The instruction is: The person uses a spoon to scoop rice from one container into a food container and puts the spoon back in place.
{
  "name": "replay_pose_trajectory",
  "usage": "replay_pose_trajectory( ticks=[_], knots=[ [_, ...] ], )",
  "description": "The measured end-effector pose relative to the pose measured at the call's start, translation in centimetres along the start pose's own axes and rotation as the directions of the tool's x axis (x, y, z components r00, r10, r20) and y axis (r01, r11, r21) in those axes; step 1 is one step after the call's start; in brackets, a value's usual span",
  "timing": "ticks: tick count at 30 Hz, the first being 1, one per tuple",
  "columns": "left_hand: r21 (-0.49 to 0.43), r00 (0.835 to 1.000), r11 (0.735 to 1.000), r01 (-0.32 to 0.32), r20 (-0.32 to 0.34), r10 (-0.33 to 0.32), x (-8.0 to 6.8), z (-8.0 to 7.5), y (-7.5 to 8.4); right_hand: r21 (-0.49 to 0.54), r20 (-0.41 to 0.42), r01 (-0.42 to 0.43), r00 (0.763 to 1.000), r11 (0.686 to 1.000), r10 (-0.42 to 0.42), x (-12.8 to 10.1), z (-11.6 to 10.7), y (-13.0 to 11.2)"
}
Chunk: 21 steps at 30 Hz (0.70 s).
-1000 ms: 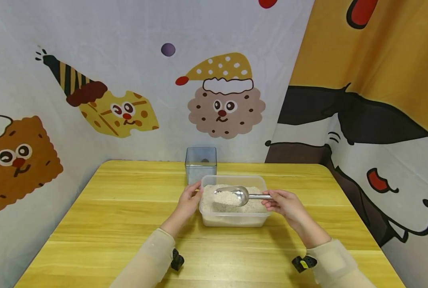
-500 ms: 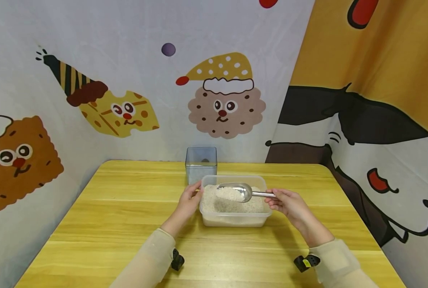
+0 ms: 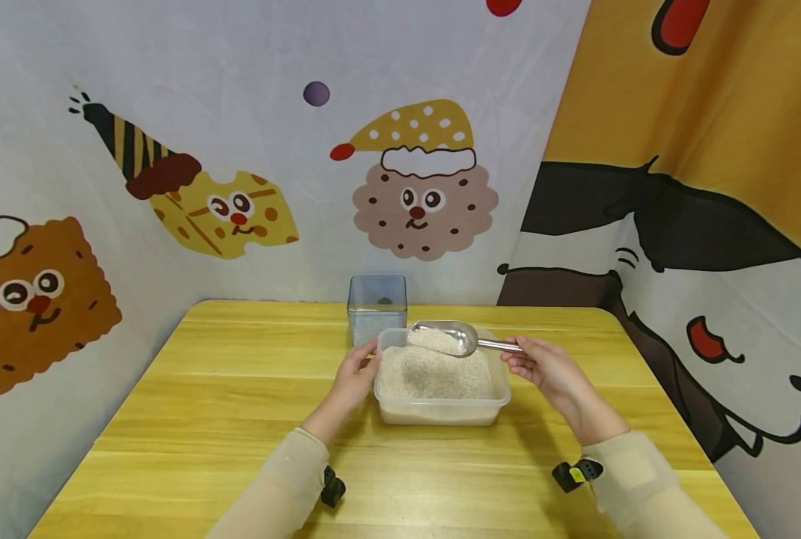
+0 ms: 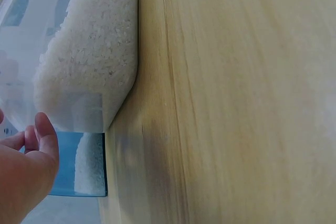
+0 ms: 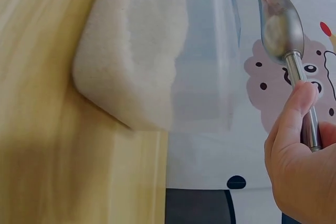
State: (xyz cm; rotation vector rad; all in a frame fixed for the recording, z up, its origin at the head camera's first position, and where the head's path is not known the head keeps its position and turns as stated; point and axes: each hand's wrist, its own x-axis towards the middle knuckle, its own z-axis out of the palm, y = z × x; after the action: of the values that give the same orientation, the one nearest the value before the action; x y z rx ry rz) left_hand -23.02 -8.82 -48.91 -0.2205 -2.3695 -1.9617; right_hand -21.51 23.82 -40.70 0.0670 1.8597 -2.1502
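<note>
My right hand (image 3: pixel 552 374) grips the handle of a metal scoop (image 3: pixel 468 338) heaped with rice (image 3: pixel 436 342). The scoop hangs level over the back rim of a clear plastic box (image 3: pixel 441 413), and the right wrist view shows the scoop (image 5: pixel 283 30) raised above the box's rim. Rice (image 3: pixel 434 374) fills much of this box. My left hand (image 3: pixel 352 382) holds the box at its left back corner; in the left wrist view the thumb of that hand (image 4: pixel 26 166) lies against the wall. Just behind stands a blue-tinted square container (image 3: pixel 376 296), with rice low inside it.
Everything stands on a yellow wood-grain table (image 3: pixel 239 389). A white curtain (image 3: pixel 272 135) with cartoon prints hangs along the table's back edge, and another printed cloth (image 3: pixel 710 239) hangs on the right. The blue-tinted container is close to that back edge.
My right hand has lifted the loaded scoop and moved it away from me, from over the middle of the rice to the box's back rim. The left hand and both containers have stayed put.
</note>
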Motion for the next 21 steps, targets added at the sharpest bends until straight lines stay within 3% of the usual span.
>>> replay_pose_trajectory(
  ticks=[4,11,21],
  knots=[
    [-0.003,0.998,0.998,-0.07,-0.002,0.07,-0.2,-0.1,0.0,0.047,0.01,0.004,1.0,0.999,-0.005,0.6,0.1,-0.9],
    [0.021,0.999,0.999,0.04,0.002,-0.04,0.2,0.1,0.0,0.07,0.014,0.013,1.0,0.997,-0.014,1.6,0.5,-2.2],
    [0.028,0.999,0.998,0.048,-0.005,-0.048,0.3,0.1,0.1,0.088,-0.018,0.037,0.999,0.995,-0.036,3.6,1.7,-3.8]
  ],
)
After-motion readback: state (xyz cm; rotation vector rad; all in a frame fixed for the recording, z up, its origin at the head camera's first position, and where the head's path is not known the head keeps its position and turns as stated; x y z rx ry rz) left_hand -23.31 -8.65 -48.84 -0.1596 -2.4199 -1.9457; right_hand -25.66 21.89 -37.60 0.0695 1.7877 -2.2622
